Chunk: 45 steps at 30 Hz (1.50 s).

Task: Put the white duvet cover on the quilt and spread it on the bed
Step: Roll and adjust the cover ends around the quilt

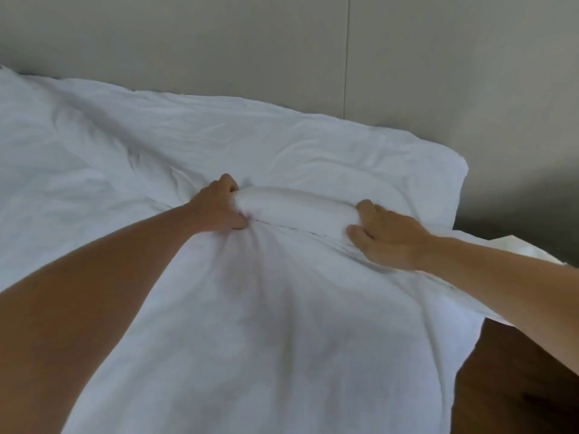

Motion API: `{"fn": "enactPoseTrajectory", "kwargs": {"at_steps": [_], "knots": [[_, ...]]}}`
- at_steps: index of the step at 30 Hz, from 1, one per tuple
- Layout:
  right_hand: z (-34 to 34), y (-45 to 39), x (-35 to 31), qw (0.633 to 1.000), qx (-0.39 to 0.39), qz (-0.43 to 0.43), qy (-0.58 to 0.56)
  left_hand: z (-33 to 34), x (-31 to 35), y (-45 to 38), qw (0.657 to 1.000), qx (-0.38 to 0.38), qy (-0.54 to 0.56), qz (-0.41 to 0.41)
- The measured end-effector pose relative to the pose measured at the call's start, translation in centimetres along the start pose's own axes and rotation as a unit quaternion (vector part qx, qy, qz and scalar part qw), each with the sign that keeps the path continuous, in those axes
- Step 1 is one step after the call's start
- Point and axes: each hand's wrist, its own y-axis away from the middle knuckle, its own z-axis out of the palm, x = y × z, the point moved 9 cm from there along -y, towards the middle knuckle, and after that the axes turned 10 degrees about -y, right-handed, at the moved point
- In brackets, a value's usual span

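Both hands are seen at the centre of the frame, clamped on a thick padded roll. At centre left, the left hand [219, 208] is curled round one end of that roll; at centre right, the right hand [387, 234] is closed on the other end, fingers bent over it. What is gripped appears to be the quilt [294, 208], felt through the white duvet cover [250, 324], probably so the filling can be drawn toward an edge without slipping inside. Creased white cloth is spread across the bed [94, 145] from upper left to lower centre. Behind it, a grey padded wall [282, 42] fills the top. Dark floor [517, 386] is glimpsed at lower right.
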Motion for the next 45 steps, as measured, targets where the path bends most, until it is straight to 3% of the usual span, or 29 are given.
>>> {"fn": "enactPoseTrajectory", "kwargs": {"at_steps": [2, 4, 8, 13, 15, 16, 18, 22, 25, 29, 30, 32, 34, 36, 38, 42, 45], "knots": [[-0.2, -0.4, 0.5, 0.999, -0.04, 0.014, 0.0, -0.2, -0.2, 0.5, 0.997, -0.049, -0.014, 0.051], [-0.7, -1.1, 0.2, 0.995, -0.073, 0.007, 0.063, -0.9, 0.6, 0.5, 0.984, -0.068, -0.136, 0.093], [-0.5, -2.1, -1.4, 0.983, -0.112, 0.029, 0.139, -1.1, 3.4, -0.4, 0.923, -0.024, -0.363, 0.121], [1.4, 0.5, -3.0, 0.973, 0.051, -0.049, 0.221, -0.6, 1.2, 2.6, 0.905, 0.124, -0.387, 0.124], [2.4, 1.5, -3.0, 0.964, 0.085, -0.067, 0.243, -0.4, 1.0, 4.1, 0.888, 0.194, -0.392, 0.137], [2.6, 1.7, -3.1, 0.963, 0.094, -0.07, 0.245, -0.4, 1.0, 4.5, 0.888, 0.195, -0.396, 0.134], [2.7, 1.7, -3.3, 0.97, 0.079, -0.068, 0.218, -0.5, 0.7, 4.5, 0.907, 0.113, -0.388, 0.12], [2.2, 1.5, -4.1, 0.974, 0.012, -0.086, 0.21, -1.5, -1.5, 3.6, 0.932, -0.145, -0.297, 0.147], [2.1, 1.6, -4.7, 0.969, 0.007, -0.106, 0.223, -1.8, -2.4, 2.5, 0.866, -0.196, -0.416, 0.197], [2.8, 2.5, -4.8, 0.966, 0.022, -0.106, 0.235, -0.8, 0.0, 1.6, 0.765, -0.064, -0.55, 0.329], [2.7, 2.8, -4.9, 0.966, 0.032, -0.111, 0.23, -0.9, -0.3, 1.6, 0.773, -0.055, -0.54, 0.328], [2.4, 3.5, -5.7, 0.971, 0.05, -0.126, 0.197, -0.8, -3.0, 1.8, 0.856, -0.066, -0.449, 0.247], [2.5, 3.4, -6.1, 0.985, 0.011, -0.098, 0.141, -0.2, -5.5, 3.5, 0.934, 0.039, -0.296, 0.194], [2.6, 2.6, -5.1, 0.993, -0.087, -0.013, 0.081, 0.2, -7.1, 6.5, 0.966, 0.161, -0.14, 0.145], [2.5, 1.8, -4.3, 0.986, -0.149, 0.046, 0.057, 0.4, -8.4, 7.7, 0.973, 0.197, -0.089, 0.082], [3.3, 0.9, -4.1, 0.991, -0.088, 0.075, 0.061, 0.1, -9.5, 7.1, 0.995, 0.092, -0.018, 0.018], [4.8, 2.4, -5.1, 0.994, 0.01, 0.016, 0.106, 0.1, -10.0, 7.1, 0.991, -0.107, 0.077, 0.012]]}}
